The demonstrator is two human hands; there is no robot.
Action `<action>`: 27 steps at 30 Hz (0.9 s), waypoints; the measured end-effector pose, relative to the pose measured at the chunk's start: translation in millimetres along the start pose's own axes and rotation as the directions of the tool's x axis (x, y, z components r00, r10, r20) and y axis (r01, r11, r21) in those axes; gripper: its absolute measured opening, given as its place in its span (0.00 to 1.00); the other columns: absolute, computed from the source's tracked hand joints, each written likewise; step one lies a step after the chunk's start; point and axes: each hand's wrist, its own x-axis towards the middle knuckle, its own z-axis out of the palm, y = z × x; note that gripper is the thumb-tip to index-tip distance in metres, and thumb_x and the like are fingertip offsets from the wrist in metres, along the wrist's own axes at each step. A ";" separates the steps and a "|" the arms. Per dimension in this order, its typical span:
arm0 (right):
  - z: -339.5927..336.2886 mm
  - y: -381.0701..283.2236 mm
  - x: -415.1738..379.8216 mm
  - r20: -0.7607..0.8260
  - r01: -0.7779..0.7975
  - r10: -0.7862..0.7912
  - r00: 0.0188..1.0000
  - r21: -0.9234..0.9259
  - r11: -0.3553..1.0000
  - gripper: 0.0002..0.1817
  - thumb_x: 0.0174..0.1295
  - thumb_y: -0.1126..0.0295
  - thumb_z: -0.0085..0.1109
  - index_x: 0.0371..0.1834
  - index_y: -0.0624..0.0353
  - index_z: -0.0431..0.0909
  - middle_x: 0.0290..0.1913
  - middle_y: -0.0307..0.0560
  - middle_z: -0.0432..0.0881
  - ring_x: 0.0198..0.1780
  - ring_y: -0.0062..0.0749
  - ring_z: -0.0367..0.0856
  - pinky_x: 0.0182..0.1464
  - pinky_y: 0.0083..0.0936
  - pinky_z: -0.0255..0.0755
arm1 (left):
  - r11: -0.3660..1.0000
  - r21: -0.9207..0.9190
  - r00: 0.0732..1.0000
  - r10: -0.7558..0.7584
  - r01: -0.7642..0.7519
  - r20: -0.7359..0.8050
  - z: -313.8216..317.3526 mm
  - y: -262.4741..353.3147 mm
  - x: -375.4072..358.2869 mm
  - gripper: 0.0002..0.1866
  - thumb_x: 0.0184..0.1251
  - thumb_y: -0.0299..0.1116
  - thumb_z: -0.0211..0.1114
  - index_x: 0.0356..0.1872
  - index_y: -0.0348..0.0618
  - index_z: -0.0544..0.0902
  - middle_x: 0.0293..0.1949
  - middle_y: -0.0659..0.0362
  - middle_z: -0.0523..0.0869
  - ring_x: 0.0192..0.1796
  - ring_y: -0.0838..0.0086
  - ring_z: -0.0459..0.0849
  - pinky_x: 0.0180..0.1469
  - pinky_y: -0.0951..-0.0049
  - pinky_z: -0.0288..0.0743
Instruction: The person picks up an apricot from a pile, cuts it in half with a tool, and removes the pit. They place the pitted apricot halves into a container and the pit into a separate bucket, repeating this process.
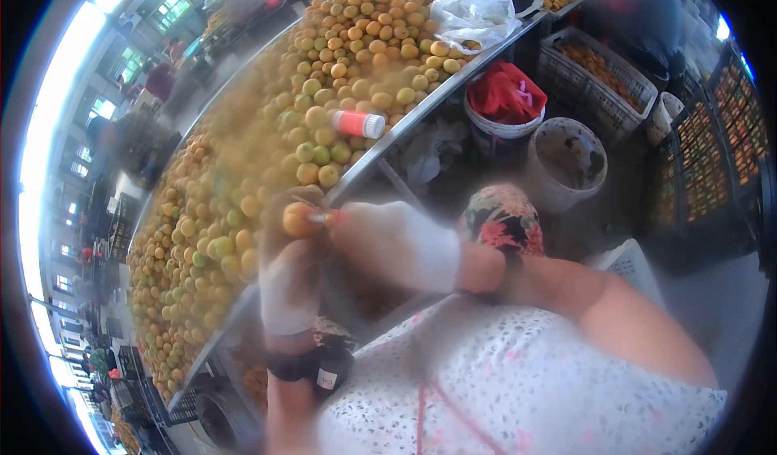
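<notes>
My left hand point(293, 249), in a stained white glove, is closed round an orange-yellow fruit point(300, 220). My right hand point(348, 227), also gloved, is closed on a small tool point(318, 218) whose metal part touches the fruit's right side; the tool's handle is mostly hidden. Both hands are at the near edge of a long table point(368, 164) heaped with yellow, orange and greenish fruit point(372, 30). A red bottle with a white cap point(358, 123) lies on the fruit beyond my hands.
A white plastic bag point(476, 16) lies on the far fruit. Right of the table are a bucket with red cloth point(506, 95), a dirty white bucket point(566, 164), a crate of orange pieces point(599, 75) and stacked dark crates point(704, 156). A person point(635, 14) is blurred at the upper right.
</notes>
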 end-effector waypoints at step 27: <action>4.5 -26.6 -14.0 -0.028 -0.004 -0.005 1.000 -0.313 0.950 0.16 0.78 0.59 0.54 0.46 0.65 0.78 0.32 0.62 0.81 0.33 0.45 0.81 0.38 0.36 0.74 | 0.931 -0.243 0.956 0.289 -0.271 0.039 -10.0 -8.0 0.7 0.27 0.76 0.40 0.62 0.68 0.34 0.71 0.53 0.53 0.81 0.55 0.62 0.82 0.62 0.61 0.74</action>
